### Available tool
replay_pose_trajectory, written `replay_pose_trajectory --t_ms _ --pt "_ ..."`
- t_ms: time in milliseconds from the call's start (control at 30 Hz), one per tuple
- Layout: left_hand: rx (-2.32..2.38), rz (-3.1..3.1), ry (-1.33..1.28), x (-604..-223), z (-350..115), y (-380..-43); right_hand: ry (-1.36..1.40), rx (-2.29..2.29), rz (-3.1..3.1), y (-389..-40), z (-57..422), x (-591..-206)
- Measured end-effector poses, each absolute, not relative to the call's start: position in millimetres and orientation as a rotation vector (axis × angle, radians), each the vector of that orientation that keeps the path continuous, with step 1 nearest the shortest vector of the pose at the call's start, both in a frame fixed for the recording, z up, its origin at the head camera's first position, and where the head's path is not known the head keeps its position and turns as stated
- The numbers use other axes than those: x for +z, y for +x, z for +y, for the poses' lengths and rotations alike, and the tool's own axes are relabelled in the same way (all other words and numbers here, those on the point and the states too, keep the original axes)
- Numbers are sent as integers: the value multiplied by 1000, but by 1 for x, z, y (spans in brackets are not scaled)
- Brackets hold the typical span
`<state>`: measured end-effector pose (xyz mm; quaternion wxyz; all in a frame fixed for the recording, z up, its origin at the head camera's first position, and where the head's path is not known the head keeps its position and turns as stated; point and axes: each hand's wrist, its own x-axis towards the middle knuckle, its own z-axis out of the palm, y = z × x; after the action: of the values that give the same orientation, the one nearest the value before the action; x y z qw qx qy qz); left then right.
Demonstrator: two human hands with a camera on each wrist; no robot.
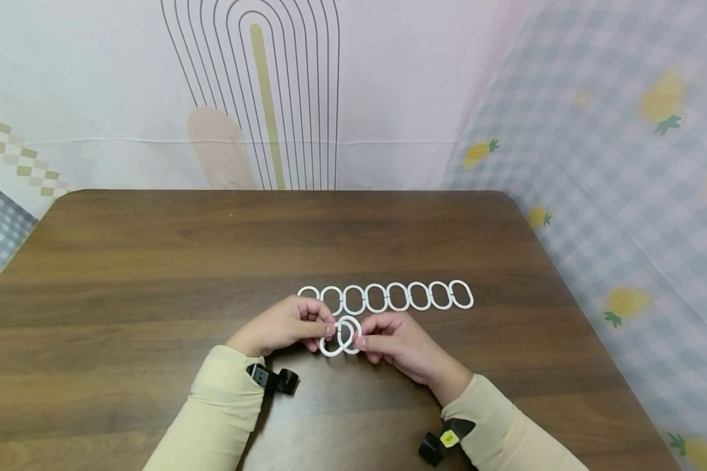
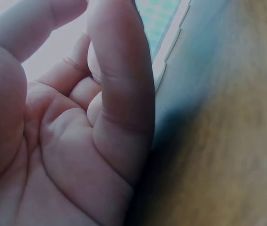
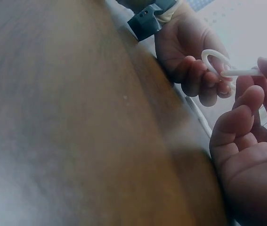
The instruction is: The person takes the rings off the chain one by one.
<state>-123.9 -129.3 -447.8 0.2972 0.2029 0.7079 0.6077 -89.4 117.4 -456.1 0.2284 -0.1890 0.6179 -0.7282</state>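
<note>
My left hand (image 1: 289,325) pinches a white oval ring (image 1: 330,354) between thumb and forefinger, in front of me over the table. Facing it, my right hand (image 1: 403,347) pinches a second white oval ring (image 1: 361,326) at its right side. The two rings overlap in the head view. In the right wrist view the right hand's ring (image 3: 241,73) appears edge-on across the left hand's curved ring (image 3: 208,52). The left wrist view shows the left palm (image 2: 67,150) and bent fingers, which hide its ring. Whether the two rings are linked, I cannot tell.
Just beyond my hands, several white oval rings (image 1: 387,298) lie end to end in a row on the brown wooden table (image 1: 153,261). The left hand covers part of the row's left end. Patterned cloth (image 1: 389,98) hangs behind the table and along its right side.
</note>
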Motion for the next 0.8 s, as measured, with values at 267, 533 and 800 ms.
replay_pose_trajectory --t_ms 267,533,800 --pt "1641 1864 500 -448 -129 -123 -596 -1978 1710 -90 119 -458" --pt "1646 1869 490 -447 -129 -124 -734 -1959 1670 -90 120 -455" --pt "1647 1868 489 -447 -129 -124 -784 -1917 1695 -91 119 -454"
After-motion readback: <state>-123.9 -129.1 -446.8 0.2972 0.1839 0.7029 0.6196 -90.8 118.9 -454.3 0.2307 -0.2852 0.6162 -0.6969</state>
